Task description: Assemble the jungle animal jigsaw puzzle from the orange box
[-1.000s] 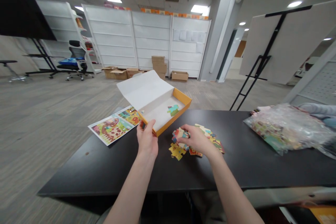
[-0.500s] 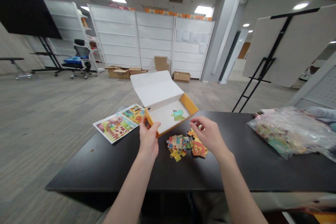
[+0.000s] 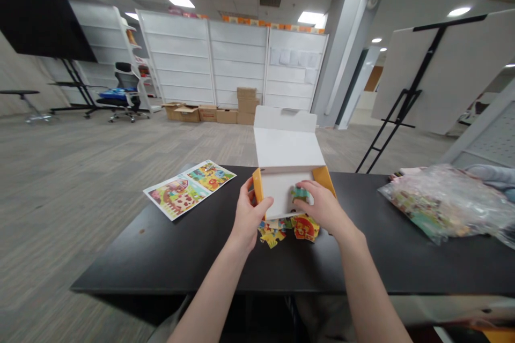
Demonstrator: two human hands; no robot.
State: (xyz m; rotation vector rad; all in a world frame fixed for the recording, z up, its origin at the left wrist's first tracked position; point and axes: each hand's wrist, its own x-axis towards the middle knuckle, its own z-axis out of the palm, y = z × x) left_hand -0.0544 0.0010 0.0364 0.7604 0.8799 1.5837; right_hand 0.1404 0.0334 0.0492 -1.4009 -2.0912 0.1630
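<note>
Right fingers (image 3: 310,185): your thumb and forefinger bracket the green piece (image 3: 300,193), thumb on its near side, forefinger on its far side; whether they have closed on it or only touch it, you cannot tell from this view.
Green piece: on the white floor of the box (image 3: 258,187), right of its middle and just left of your right palm; your fingers hide part of its outline, so you cannot read its long axis.
Nearer hand: your right hand (image 3: 328,208), by far; your left hand (image 3: 245,217) is across the box at the opposite end.
Right-hand pose: your forearm slants in from the near right, wrist above the box's near right corner, fingers pointing left and slightly down.
Left-hand pose: you grip the box's left end, thumb over the near left corner, other fingers curled around the outer side.
Box: long side running left to right, lid (image 3: 288,147) raised at the far edge, inside tipped towards you.
Loose pieces (image 3: 306,229): heaped on the desk (image 3: 169,257) at the box's near edge, partly covered by it; you cannot tell if they touch.
Picture sheet (image 3: 177,197): flat, left of your left hand.
Plastic bag (image 3: 446,201): far to your right.
</note>
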